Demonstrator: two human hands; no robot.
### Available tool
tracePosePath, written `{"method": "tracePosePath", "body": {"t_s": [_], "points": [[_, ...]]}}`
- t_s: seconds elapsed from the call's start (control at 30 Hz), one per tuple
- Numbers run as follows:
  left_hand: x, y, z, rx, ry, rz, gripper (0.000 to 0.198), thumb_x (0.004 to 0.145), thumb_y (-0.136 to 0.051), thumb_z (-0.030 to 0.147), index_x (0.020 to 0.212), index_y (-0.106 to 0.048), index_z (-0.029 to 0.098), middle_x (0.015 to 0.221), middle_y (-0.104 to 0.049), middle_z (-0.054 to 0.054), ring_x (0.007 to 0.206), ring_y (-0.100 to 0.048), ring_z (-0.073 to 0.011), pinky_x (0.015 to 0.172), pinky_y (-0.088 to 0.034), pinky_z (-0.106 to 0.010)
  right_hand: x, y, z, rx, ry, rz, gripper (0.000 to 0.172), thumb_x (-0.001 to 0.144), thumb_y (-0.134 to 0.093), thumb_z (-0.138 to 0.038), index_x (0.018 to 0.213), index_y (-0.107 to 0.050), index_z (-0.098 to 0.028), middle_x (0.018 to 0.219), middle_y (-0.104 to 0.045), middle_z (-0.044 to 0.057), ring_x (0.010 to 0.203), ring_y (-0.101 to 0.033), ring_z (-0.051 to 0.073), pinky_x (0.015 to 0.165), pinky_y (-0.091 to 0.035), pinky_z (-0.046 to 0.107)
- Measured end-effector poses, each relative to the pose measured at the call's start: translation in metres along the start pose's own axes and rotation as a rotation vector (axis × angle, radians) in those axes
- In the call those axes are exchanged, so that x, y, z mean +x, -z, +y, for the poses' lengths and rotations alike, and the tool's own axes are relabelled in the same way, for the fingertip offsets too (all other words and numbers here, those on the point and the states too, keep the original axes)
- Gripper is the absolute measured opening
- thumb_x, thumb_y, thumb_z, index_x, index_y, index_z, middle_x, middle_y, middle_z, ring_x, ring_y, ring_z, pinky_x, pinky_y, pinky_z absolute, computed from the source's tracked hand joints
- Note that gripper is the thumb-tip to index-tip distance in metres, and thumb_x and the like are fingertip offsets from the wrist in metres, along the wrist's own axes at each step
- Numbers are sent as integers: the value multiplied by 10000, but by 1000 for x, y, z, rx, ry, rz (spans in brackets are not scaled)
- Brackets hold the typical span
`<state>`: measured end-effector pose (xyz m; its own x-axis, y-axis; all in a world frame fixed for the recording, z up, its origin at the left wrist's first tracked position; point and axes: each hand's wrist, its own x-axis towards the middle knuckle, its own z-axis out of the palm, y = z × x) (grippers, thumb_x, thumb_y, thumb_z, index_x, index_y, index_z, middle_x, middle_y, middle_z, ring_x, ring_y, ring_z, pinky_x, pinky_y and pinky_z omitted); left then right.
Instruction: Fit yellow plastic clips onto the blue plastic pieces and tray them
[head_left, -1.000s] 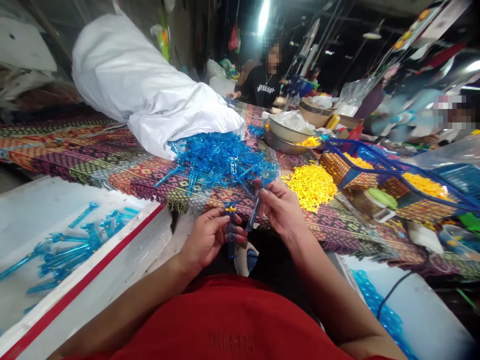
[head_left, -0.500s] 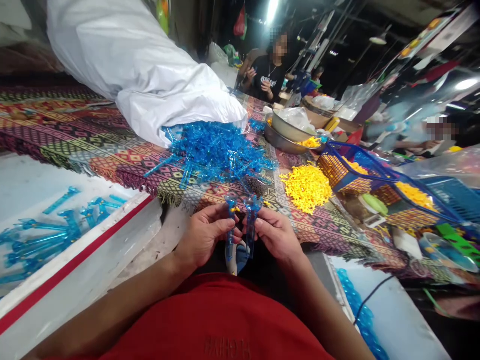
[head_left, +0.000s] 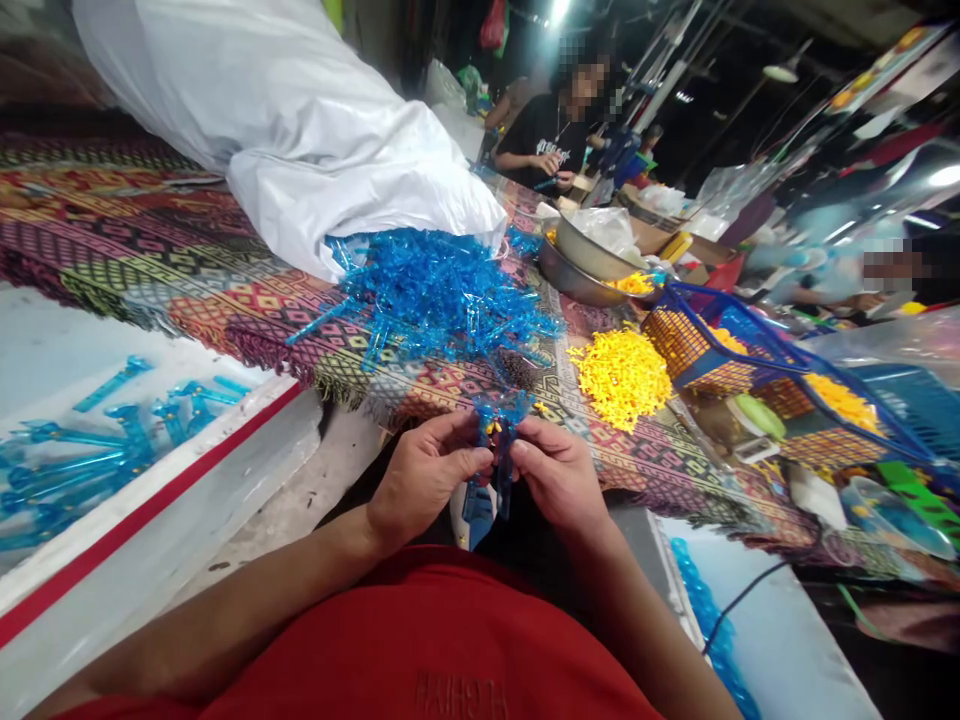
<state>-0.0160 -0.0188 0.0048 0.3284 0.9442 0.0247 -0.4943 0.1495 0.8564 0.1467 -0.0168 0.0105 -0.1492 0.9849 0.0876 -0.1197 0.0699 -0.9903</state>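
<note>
Translucent blue plastic parts [head_left: 499,430] sit pinched between the left hand [head_left: 424,470] and right hand [head_left: 559,480], just before a loose blue plastic heap [head_left: 442,300].

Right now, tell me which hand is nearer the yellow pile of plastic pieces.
Right. The right hand is just below and left of the yellow plastic pile; the left hand is farther left, past the right hand.

glossy translucent blue moulded plastic pieces [head_left: 442,295]: smooth, near the front edge of the cloth | multicoloured woven cloth table cover [head_left: 187,262]: rough, matt, fringed | white plastic sack [head_left: 322,150]: smooth, soft sheen | matt yellow plastic pieces [head_left: 619,378]: near the cloth's front edge | round grey metal bowl [head_left: 592,250]: smooth, dull shine
</note>
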Motion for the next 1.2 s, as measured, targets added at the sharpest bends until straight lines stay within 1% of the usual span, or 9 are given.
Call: {"method": "tracePosePath", "body": {"t_s": [0.27, 0.43, 0.67, 0.83, 0.97, 1.03, 1.1, 1.13, 1.2], "points": [[2, -3, 3, 43, 4, 9, 342, 732, -657, 210, 1073, -653, 181, 891, -687, -40, 703, -606, -135, 633, -488, -227, -1, -3, -2, -194, 63, 73, 151, 746, -671, -228, 896, -686, -246, 821, -611, 0, 583, -491, 88, 509, -413, 211], [2, -1, 2, 86, -17, -11, 350, 740, -654, 211, 1089, -650, 181, 883, -689, -39, 680, -597, -124, 642, -486, -225, -2, -5, -4, -267, 79, 77, 120, 763, -653, -249, 881, -675, -245, 809, -600, 1, 582, -496, 99, 515, -407, 229], [4, 2, 0, 218, -73, -29, 340, 763, -639, 250, 1100, -650, 208, 911, -670, -26, 855, -603, -176, 796, -477, -274, 0, -6, -4, -402, 150, 104, 47, 771, -637, -259, 778, -639, -212, 775, -575, 10, 630, -501, 117, 554, -389, 246], [10, 6, -1, 428, -187, -32, 273, 773, -622, 279, 1030, -683, 207, 881, -661, -34, 898, -594, -206, 855, -446, -304, 2, -7, -2, -483, 176, 114, 74, 778, -622, -259, 726, -615, -206, 674, -536, -5, 605, -483, 119, 555, -378, 250], [15, 8, 0, 549, -264, -62, 222, 784, -604, 273, 976, -690, 205, 869, -657, -40, 829, -589, -190, 798, -451, -284, 4, -10, -1, -483, 159, 146, 92, 784, -614, -266, 713, -603, -208, 613, -511, -26, 537, -452, 101, 508, -359, 237], [17, 8, 1, 564, -282, -57, 204, 791, -591, 262, 959, -692, 204, 882, -654, -42, 841, -582, -185, 806, -444, -275, 6, -12, 2, -469, 158, 165, 127, 782, -615, -272, 679, -586, -204, 575, -485, -39, 500, -430, 90, 484, -348, 231], [17, 8, 0, 527, -263, -35, 193, 798, -579, 256, 939, -698, 200, 888, -648, -43, 888, -575, -185, 841, -434, -270, 7, -14, 4, -461, 161, 189, 163, 784, -614, -279, 648, -571, -198, 547, -466, -45, 478, -416, 85, 467, -342, 228], [16, 8, 0, 482, -224, -25, 200, 802, -573, 262, 945, -697, 195, 886, -644, -43, 882, -577, -181, 835, -441, -267, 8, -15, 6, -463, 162, 202, 175, 783, -615, -282, 638, -566, -197, 540, -466, -45, 473, -414, 84, 461, -341, 227], [14, 8, -3, 349, -85, -33, 262, 815, -556, 293, 1022, -673, 184, 851, -637, -41, 774, -592, -157, 744, -480, -261, 9, -17, 9, -454, 158, 225, 192, 776, -623, -286, 621, -557, -195, 536, -480, -42, 465, -417, 83, 445, -343, 225]]}}
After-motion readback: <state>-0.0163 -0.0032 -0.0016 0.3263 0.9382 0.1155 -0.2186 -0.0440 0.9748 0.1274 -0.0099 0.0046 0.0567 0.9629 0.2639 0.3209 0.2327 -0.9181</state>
